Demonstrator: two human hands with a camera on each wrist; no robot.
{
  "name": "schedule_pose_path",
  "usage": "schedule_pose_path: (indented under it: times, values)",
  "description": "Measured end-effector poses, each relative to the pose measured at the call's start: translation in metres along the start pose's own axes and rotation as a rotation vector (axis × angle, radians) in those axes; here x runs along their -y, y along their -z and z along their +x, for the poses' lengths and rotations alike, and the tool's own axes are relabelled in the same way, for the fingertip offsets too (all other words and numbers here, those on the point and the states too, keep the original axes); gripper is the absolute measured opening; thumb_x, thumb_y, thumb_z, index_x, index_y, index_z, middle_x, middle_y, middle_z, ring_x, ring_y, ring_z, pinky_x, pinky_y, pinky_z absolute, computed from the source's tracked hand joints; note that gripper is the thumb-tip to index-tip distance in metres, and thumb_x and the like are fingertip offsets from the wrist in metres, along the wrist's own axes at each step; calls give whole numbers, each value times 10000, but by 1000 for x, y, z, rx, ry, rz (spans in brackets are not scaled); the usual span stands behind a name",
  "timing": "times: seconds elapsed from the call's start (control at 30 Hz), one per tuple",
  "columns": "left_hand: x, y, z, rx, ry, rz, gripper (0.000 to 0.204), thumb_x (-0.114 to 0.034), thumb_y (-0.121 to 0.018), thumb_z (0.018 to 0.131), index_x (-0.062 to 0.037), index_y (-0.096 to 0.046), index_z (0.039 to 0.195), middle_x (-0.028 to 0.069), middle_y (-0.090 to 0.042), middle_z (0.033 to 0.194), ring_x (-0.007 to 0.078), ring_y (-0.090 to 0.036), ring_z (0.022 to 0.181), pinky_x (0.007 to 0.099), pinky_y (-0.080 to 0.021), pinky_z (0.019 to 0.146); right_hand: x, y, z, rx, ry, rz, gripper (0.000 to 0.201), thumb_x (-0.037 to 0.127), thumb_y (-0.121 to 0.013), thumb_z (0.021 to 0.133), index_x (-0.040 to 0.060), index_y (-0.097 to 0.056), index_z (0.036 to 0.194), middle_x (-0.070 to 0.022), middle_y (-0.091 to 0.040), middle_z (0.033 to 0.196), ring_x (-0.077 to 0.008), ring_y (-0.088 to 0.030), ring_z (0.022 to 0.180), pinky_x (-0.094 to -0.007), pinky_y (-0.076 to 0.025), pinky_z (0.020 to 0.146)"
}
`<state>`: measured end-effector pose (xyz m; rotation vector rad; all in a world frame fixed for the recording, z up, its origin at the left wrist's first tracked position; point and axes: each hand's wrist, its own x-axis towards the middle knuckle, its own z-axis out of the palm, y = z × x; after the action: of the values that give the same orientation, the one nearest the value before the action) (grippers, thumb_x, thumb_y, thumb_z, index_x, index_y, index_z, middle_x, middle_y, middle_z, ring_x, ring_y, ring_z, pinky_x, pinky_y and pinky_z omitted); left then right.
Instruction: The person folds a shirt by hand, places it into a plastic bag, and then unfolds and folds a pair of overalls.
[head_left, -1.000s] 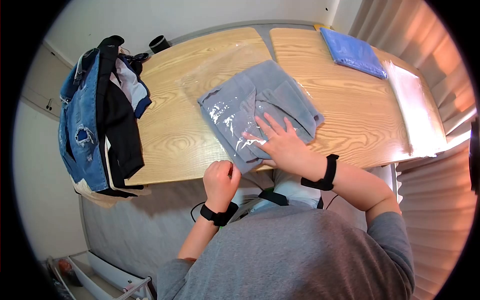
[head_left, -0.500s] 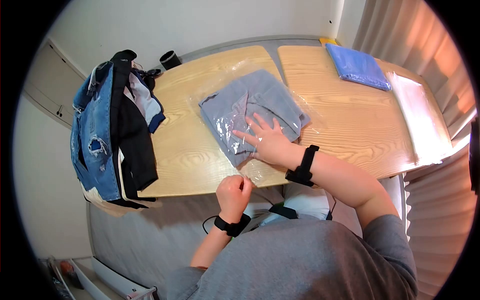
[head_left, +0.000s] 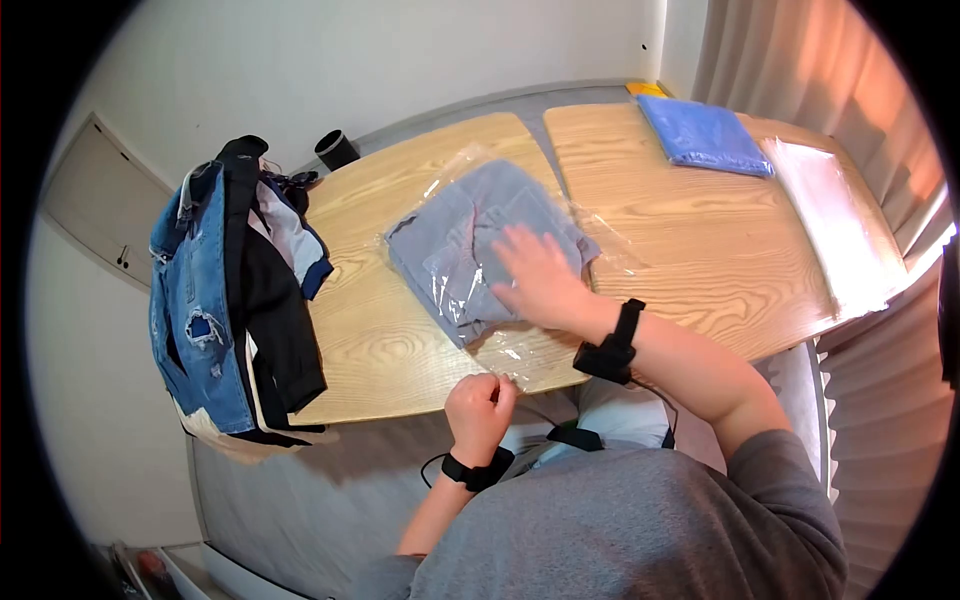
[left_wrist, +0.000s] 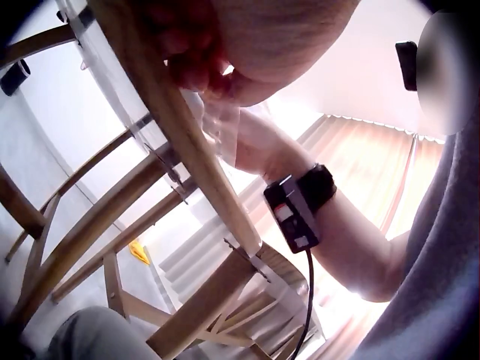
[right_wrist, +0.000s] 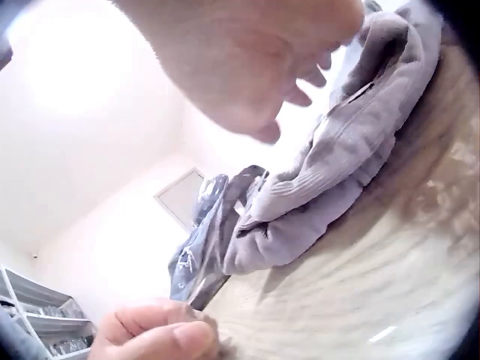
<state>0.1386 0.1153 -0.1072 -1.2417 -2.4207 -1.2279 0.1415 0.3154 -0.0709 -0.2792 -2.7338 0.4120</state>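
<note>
A folded grey garment [head_left: 440, 240] lies in a clear plastic bag [head_left: 505, 350] on the table, the bag's open-looking end toward the person. My left hand [head_left: 480, 412], at the table's front edge, pinches that near end of the bag. In the left wrist view, a strip of clear film [left_wrist: 225, 135] hangs by its fingers. With fingers spread, my right hand [head_left: 545, 280] is over the right side of the garment, slightly blurred. From the right wrist view, this hand hovers just above the soft, thick folds [right_wrist: 322, 172].
Jeans [head_left: 205, 310] and dark clothes [head_left: 275, 300] are heaped at the left table end. A blue packed garment [head_left: 705, 135] and a stack of clear bags [head_left: 835, 225] lie on the right tabletop [head_left: 700, 250]. Behind stands a black bin [head_left: 337, 150].
The right hand has lifted from pressing on the bagged garment. The near end of the bag now shows stretched out from the cloth toward the left hand. The head view has shifted.
</note>
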Motion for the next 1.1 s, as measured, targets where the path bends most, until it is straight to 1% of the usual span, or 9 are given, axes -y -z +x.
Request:
schedule_pose_path:
  times: [0.17,0.33,0.4,0.5,0.63,0.8,0.87,1.03,1.1]
  values:
    - [-12,-5,0,202,-39,-128,299,-165,-628,806,-26,-504,573,128,-517,581,313,-510,554,413,-393,514,-47,0,5,-377,-242,-73,500,304,-596,850,-5,-473,1223,-220,-459,1288,-374,-430,1216,-460,-360,986]
    - [-26,4,13,536,-287,-308,360,-275,-595,864,-20,-543,615,131,-517,590,323,-519,581,417,-399,532,-60,38,18,15,-652,371,554,445,-533,883,-18,-532,1188,-249,-622,1040,-384,-588,1011,-412,-459,865]
    - [-31,25,27,763,-270,-477,235,-150,-640,829,-18,-585,642,120,-542,609,282,-530,569,359,-416,541,-67,31,19,26,-628,355,526,463,-545,869,-5,-584,1108,-236,-639,971,-383,-606,949,-419,-473,825]
    - [-46,71,76,656,-173,-569,199,-49,-534,840,-12,-585,651,67,-575,624,178,-558,594,300,-445,573,-71,27,18,61,-574,317,503,477,-573,845,8,-641,1015,-222,-654,917,-384,-623,894,-429,-487,778]
    - [-60,89,173,509,69,-379,274,-176,-474,922,-25,-601,733,24,-568,682,112,-511,645,246,-416,611,-66,30,14,142,-519,371,487,434,-618,830,37,-606,1112,-232,-630,1020,-383,-607,946,-428,-473,818]
    - [2,13,292,604,-160,-130,219,-184,-467,931,-29,-621,914,44,-632,893,140,-555,802,278,-441,706,-62,28,-3,56,-347,376,412,339,-617,853,10,-561,1095,-248,-614,961,-423,-580,923,-454,-459,784]
    - [43,-27,323,538,-491,268,213,-132,-468,908,-44,-623,1025,89,-641,1040,225,-587,944,329,-455,814,-65,17,-10,-17,-336,347,434,322,-609,860,8,-523,1148,-260,-605,980,-430,-566,947,-451,-454,804]
    - [68,-76,351,803,-358,371,220,-153,-512,869,-64,-649,1017,117,-656,1011,287,-599,961,357,-461,848,-54,32,-27,-131,-348,416,463,287,-665,814,17,-508,1156,-253,-621,960,-405,-592,941,-451,-476,793]
    - [72,-83,359,928,-285,327,205,-210,-567,840,-60,-674,929,108,-675,894,267,-620,869,354,-476,787,-57,40,-31,3,-405,415,465,293,-669,811,20,-515,1155,-249,-619,980,-399,-590,951,-451,-478,791]
